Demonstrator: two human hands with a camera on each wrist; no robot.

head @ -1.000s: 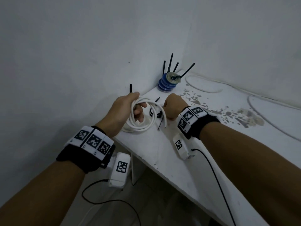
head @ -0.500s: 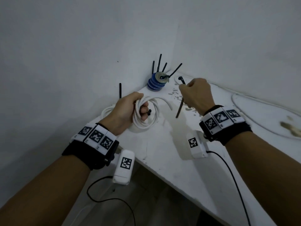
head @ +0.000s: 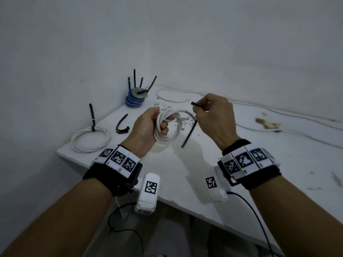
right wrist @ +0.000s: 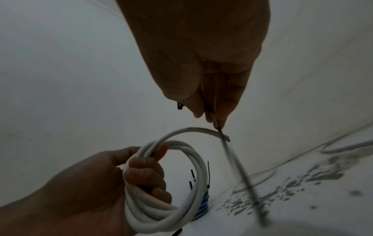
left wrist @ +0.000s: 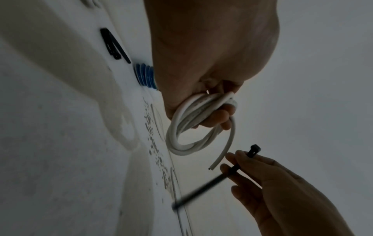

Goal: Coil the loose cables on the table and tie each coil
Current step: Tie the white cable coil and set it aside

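Note:
My left hand [head: 148,127] grips a white cable coil [head: 169,135] above the table; its fingers curl through the loops [right wrist: 161,188], and one free cable end [left wrist: 222,158] sticks out. My right hand [head: 213,115] pinches a black cable tie [head: 189,130] near its head, just right of the coil, the strap hanging down toward the table. The tie [left wrist: 203,190] does not touch the coil in the left wrist view. A tied white coil [head: 91,139] with an upright black tie lies at the table's left corner.
A blue coil stack [head: 135,98] with several black ties stands in the back corner. A bent black tie [head: 121,126] lies near the tied coil. Loose white cables [head: 259,108] run along the back wall. The white table [head: 185,173] ends at a front edge near my wrists.
My right hand left the coil, picked up a black tie and brought it back beside the coil. My left hand lifted the coil off the table. The view shifted left.

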